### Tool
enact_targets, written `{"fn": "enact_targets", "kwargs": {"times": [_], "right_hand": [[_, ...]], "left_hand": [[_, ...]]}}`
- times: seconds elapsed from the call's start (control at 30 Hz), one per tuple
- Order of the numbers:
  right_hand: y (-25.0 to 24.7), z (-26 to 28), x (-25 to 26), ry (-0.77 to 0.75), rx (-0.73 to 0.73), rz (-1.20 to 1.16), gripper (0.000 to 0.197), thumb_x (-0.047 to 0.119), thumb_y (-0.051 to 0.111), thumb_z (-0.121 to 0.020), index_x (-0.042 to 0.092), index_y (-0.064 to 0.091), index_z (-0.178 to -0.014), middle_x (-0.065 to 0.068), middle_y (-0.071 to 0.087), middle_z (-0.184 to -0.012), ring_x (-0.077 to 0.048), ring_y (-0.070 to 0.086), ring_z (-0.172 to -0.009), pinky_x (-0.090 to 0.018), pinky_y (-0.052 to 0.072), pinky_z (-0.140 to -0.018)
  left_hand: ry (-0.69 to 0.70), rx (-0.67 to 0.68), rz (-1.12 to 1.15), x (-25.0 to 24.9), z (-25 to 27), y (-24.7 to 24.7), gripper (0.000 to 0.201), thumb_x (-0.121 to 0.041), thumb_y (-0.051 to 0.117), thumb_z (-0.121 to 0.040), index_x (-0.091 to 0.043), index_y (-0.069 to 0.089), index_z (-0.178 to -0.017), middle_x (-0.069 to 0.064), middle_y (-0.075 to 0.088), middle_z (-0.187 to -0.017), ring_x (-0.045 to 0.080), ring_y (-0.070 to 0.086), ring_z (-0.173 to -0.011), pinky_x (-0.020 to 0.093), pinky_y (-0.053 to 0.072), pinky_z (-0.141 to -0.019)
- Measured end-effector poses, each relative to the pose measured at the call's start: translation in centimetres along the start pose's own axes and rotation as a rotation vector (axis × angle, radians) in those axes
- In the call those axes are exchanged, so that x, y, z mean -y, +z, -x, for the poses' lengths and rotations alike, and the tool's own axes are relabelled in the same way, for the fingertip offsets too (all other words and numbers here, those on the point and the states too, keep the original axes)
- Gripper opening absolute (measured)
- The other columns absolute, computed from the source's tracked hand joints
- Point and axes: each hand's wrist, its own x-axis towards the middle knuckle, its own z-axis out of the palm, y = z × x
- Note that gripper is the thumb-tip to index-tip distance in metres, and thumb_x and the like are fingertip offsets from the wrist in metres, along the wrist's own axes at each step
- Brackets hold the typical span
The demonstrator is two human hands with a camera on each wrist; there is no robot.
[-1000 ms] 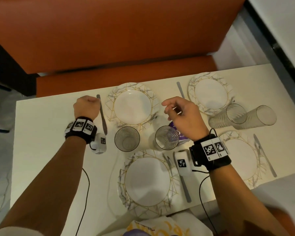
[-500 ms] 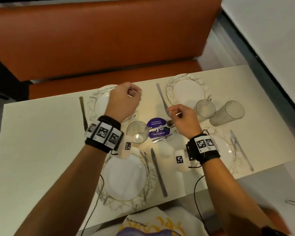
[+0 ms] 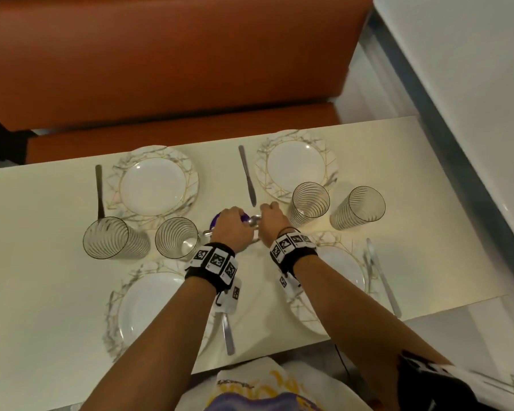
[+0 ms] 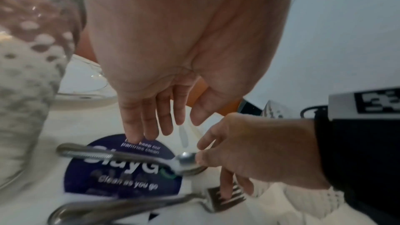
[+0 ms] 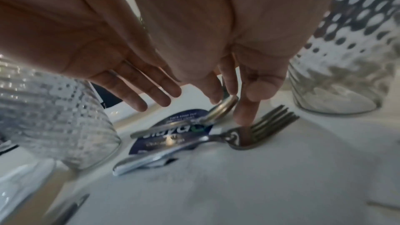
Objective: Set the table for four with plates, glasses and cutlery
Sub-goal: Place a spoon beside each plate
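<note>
At the table's centre a spoon (image 3: 253, 221) and a fork (image 4: 225, 199) lie across a round purple sticker (image 4: 121, 177). My right hand (image 3: 267, 212) pinches the spoon's bowl (image 5: 223, 107) between thumb and forefinger, and another of its fingers presses on the fork's tines (image 5: 259, 129). My left hand (image 3: 235, 223) hovers beside it with straight fingers (image 4: 138, 131) whose tips touch the sticker near the spoon's handle (image 4: 86, 151). More cutlery handles (image 5: 151, 158) lie under the fork.
Patterned plates sit at far left (image 3: 152, 182), far right (image 3: 296, 167), near left (image 3: 149, 304) and near right (image 3: 344, 268). Ribbed glasses (image 3: 177, 237) (image 3: 310, 200) flank my hands closely. Knives (image 3: 247, 176) (image 3: 382, 280) lie beside plates. An orange bench (image 3: 161, 69) runs behind.
My left hand has left the knife by the far left plate and moved right to the centre, beside my right hand. The right hand has stayed at the spoon.
</note>
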Motion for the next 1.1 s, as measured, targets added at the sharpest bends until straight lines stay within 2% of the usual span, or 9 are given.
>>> {"fn": "enact_targets", "kwargs": {"times": [0.2,0.33,0.6,0.67,0.73,0.77,0.87,0.97,1.1], "right_hand": [[0.3,-0.7,-0.5,-0.015,0.037,0.016,0.043,0.000,0.063,-0.089,0.004,0.049,-0.130,-0.015,0.046,-0.133,-0.033,0.059,-0.116,-0.037,0.049,-0.093],[-0.4,-0.3,-0.1,-0.006,-0.027,-0.029,0.038,0.005,0.062,-0.090,0.002,0.051,-0.126,-0.016,0.049,-0.130,-0.034,0.058,-0.116,-0.038,0.048,-0.093],[-5.6,2.1,3.6,-0.157,-0.208,-0.073,0.039,0.006,0.068,-0.087,0.001,0.055,-0.124,-0.013,0.046,-0.129,-0.032,0.063,-0.104,-0.037,0.054,-0.087],[-7.4,2.5,4.2,-0.206,-0.281,-0.082,0.033,0.008,0.069,-0.087,0.005,0.059,-0.119,-0.010,0.047,-0.124,-0.029,0.064,-0.097,-0.038,0.056,-0.086],[-9.0,2.5,4.3,-0.279,-0.336,-0.143,0.020,0.010,0.064,-0.092,0.008,0.063,-0.112,-0.007,0.048,-0.118,-0.024,0.060,-0.090,-0.034,0.053,-0.082],[-9.7,2.4,4.2,-0.324,-0.359,-0.190,0.015,0.011,0.061,-0.094,0.009,0.065,-0.109,-0.008,0.050,-0.116,-0.021,0.057,-0.088,-0.031,0.049,-0.080],[-11.2,2.2,4.1,-0.420,-0.448,-0.379,0.013,0.014,0.061,-0.095,0.010,0.068,-0.105,-0.008,0.063,-0.109,-0.020,0.060,-0.094,-0.030,0.049,-0.084],[-12.0,2.3,4.1,-0.375,-0.339,-0.585,0.024,0.023,0.063,-0.094,0.016,0.065,-0.117,0.000,0.069,-0.112,-0.013,0.064,-0.102,-0.032,0.055,-0.088],[-12.0,2.6,4.3,-0.364,-0.283,-0.687,0.034,0.029,0.068,-0.089,0.015,0.067,-0.121,0.001,0.070,-0.112,-0.013,0.068,-0.102,-0.040,0.061,-0.086]], "left_hand": [[-0.030,-0.010,-0.120,1.3,0.0,1.9,0.035,-0.010,0.063,-0.093,-0.006,0.063,-0.128,0.013,0.065,-0.127,0.031,0.061,-0.118,0.039,0.049,-0.097],[-0.020,-0.063,-0.199,1.2,0.1,2.1,0.037,-0.023,0.064,-0.094,-0.015,0.064,-0.130,0.008,0.066,-0.129,0.033,0.060,-0.122,0.048,0.049,-0.102],[0.102,-0.214,0.045,-0.1,0.1,0.6,0.025,-0.008,0.053,-0.100,-0.005,0.074,-0.113,0.020,0.071,-0.108,0.038,0.065,-0.100,0.038,0.049,-0.082],[0.128,-0.245,0.173,-0.8,0.4,0.1,0.020,-0.012,0.053,-0.103,-0.008,0.072,-0.102,0.013,0.071,-0.094,0.026,0.067,-0.088,0.030,0.047,-0.072],[0.152,-0.249,0.309,-2.0,1.1,-0.9,0.019,-0.012,0.053,-0.104,-0.015,0.068,-0.093,0.000,0.068,-0.078,0.001,0.063,-0.067,0.014,0.042,-0.062],[0.172,-0.251,0.370,-2.6,1.5,-1.4,0.021,-0.010,0.052,-0.104,-0.017,0.065,-0.089,-0.004,0.066,-0.072,-0.002,0.060,-0.059,0.011,0.041,-0.059],[0.221,-0.245,0.519,-4.1,2.6,-2.6,0.028,-0.011,0.050,-0.107,-0.016,0.064,-0.083,-0.005,0.064,-0.066,0.009,0.056,-0.059,0.024,0.047,-0.064],[0.215,-0.228,0.654,-5.2,3.6,-3.6,0.027,-0.013,0.050,-0.108,-0.011,0.067,-0.088,0.004,0.063,-0.068,0.021,0.056,-0.063,0.038,0.051,-0.067],[0.203,-0.245,0.779,-5.9,5.2,-4.2,0.029,-0.012,0.049,-0.109,-0.010,0.068,-0.087,0.008,0.062,-0.067,0.024,0.054,-0.060,0.034,0.049,-0.061]]}}
